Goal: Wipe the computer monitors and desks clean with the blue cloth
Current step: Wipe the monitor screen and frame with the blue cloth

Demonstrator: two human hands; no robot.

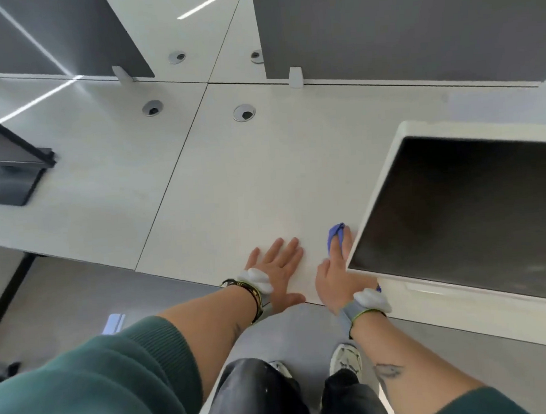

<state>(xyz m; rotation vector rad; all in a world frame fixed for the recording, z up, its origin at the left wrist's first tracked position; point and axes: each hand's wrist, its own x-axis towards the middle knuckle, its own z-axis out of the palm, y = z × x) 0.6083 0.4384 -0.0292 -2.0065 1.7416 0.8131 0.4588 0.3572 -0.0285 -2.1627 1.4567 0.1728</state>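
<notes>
Near the desk's [248, 192] front edge the blue cloth [336, 234] is pressed under the flat right hand [333, 276], just beside the monitor [456, 202]; the left hand [278, 267] is spread.

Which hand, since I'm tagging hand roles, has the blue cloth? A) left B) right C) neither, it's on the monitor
B: the blue cloth pokes out from under the right hand, pressed to the desk; the left hand lies flat and bare.
</notes>
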